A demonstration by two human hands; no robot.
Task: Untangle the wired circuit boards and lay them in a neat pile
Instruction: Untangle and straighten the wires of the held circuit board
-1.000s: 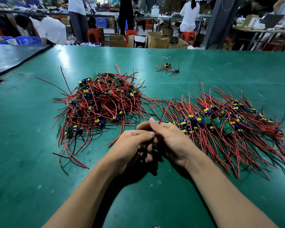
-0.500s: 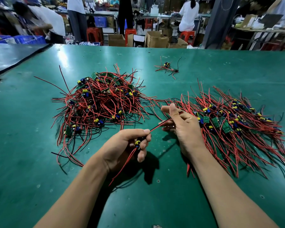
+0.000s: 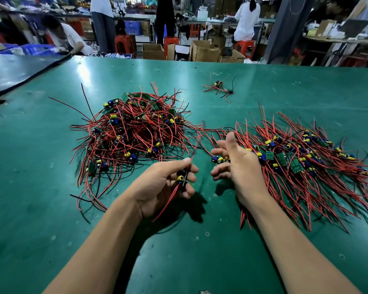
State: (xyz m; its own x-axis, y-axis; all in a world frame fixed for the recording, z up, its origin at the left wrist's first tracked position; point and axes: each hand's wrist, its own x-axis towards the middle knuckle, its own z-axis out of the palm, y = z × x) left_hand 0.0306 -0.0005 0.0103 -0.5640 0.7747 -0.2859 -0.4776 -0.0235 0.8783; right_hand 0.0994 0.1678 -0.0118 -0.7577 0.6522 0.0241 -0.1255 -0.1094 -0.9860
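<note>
One wired circuit board (image 3: 181, 177), its yellow capacitor showing, is pinched between the thumb and curled fingers (image 3: 191, 177) of the left hand (image 3: 157, 187), red leads trailing below. The right hand (image 3: 240, 166) hovers beside it, fingers loose and holding nothing, at the edge of the neat pile (image 3: 302, 162) on the counter (image 3: 51, 209).

Glossy green table mat (image 3: 51, 209), pitted; red plastic-sheathed wires (image 3: 136, 134).

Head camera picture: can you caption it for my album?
Left hand grips one wired board between a tangled heap and a neater pile on the green table.
</note>
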